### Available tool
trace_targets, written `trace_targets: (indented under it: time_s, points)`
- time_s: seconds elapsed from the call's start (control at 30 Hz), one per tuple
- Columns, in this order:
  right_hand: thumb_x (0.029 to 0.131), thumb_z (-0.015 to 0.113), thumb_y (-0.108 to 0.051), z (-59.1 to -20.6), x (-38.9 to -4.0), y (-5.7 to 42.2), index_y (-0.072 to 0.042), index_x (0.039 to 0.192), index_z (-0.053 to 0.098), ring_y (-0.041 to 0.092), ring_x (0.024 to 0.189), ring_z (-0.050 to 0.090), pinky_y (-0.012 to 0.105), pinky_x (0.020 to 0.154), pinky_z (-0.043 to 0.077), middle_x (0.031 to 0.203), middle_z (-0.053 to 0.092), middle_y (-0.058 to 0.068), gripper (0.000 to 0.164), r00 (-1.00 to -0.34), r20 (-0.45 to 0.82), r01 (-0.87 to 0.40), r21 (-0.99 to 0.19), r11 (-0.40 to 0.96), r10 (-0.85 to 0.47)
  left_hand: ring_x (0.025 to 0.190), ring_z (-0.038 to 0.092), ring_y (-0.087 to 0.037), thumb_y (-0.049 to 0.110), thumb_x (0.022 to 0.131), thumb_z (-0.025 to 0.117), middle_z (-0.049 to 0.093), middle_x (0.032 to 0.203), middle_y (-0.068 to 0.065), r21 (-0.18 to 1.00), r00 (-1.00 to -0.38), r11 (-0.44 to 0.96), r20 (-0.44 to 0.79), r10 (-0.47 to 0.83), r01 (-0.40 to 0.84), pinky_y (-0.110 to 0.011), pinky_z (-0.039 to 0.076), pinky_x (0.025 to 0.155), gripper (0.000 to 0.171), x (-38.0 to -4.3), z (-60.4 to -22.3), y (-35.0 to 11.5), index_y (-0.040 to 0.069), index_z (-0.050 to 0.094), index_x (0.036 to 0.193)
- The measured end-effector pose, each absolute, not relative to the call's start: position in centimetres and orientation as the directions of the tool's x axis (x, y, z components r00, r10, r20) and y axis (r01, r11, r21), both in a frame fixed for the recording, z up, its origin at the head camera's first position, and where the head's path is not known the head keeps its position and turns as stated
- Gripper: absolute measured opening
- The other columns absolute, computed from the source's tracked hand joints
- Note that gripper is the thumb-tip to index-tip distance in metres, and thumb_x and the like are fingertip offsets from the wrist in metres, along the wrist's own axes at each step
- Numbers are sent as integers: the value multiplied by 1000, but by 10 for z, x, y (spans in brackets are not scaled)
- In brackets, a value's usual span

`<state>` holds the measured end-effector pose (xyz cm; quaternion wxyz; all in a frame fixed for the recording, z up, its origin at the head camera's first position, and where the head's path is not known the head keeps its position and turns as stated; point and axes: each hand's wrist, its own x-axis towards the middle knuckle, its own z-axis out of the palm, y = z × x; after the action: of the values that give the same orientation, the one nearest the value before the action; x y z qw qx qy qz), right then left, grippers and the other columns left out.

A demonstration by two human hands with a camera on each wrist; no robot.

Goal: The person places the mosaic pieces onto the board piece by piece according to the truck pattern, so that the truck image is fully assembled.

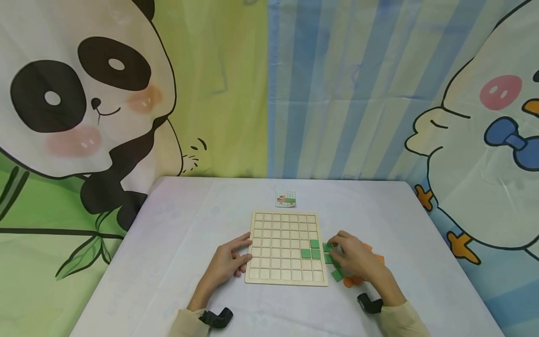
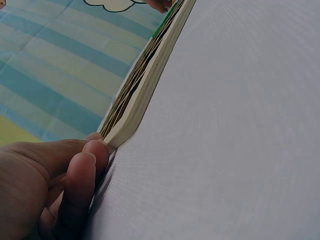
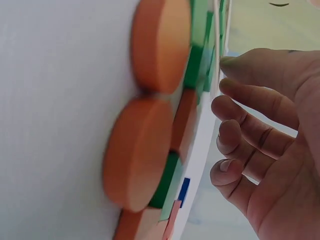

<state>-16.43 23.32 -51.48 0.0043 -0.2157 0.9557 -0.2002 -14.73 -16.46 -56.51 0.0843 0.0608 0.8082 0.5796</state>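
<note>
A pale wooden grid board (image 1: 276, 263) lies on the table with three green square tiles (image 1: 310, 253) set in cells near its right edge. My left hand (image 1: 225, 260) holds the board's left side; in the left wrist view its thumb and fingers meet at the board's corner. Over the loose pieces beside the right edge, my right hand (image 1: 355, 255) bends its fingers down at a green square (image 1: 327, 247). The right wrist view shows thumb and forefinger tips slightly apart, with nothing visible between them. Another green square (image 1: 337, 275) lies below that hand.
Orange round pieces (image 1: 348, 282) and orange squares (image 1: 380, 259) lie around and partly under the right hand. A small picture card (image 1: 286, 198) with a grid pattern lies behind the board. White cloth covers the table (image 1: 189, 210), with a printed curtain (image 1: 337, 93) behind.
</note>
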Motion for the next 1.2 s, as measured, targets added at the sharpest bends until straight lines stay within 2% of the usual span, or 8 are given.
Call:
trace_targets:
  time_s: [0.27,0.33,0.6,0.8,1.2]
  points:
    - [94,80,-15,-521,-171,240,-10,117,76,10,87,57,24,72,51,109,69,-1,23,-909,35,-397,-376,837,-416,51,62,-13,9,95,79,66,149,-2,951,-978,310,-68,195,-5,-30,56,45,53,-147,-567,-165,12,64,147]
    - [94,80,-15,-521,-172,241,-10,117,76,10,86,57,24,72,51,109,69,-1,23,-907,34,-402,-373,836,-420,51,63,-14,9,95,79,63,153,1,951,-979,309,-72,191,-10,-30,56,45,53,-147,-567,-165,13,65,146]
    - [93,81,-15,-522,-176,242,-8,116,76,10,89,60,27,75,55,109,69,0,24,-905,36,-407,-362,838,-424,51,63,-15,9,95,79,66,149,2,950,-980,311,-72,187,-11,-31,56,45,53,-149,-569,-164,14,65,146]
    - [92,83,-15,-523,-178,244,-6,114,76,9,87,58,27,73,54,108,68,0,25,-894,53,-430,-374,822,-444,51,63,-14,9,96,78,62,154,3,949,-981,315,-74,179,-14,-32,56,45,50,-149,-568,-164,14,66,145]
    - [93,82,-17,-522,-178,241,-7,114,77,9,87,58,26,73,54,109,69,0,24,-907,22,-397,-379,836,-421,51,63,-14,8,96,78,70,142,-1,952,-980,307,-76,185,-15,-31,56,45,51,-149,-567,-164,13,65,145]
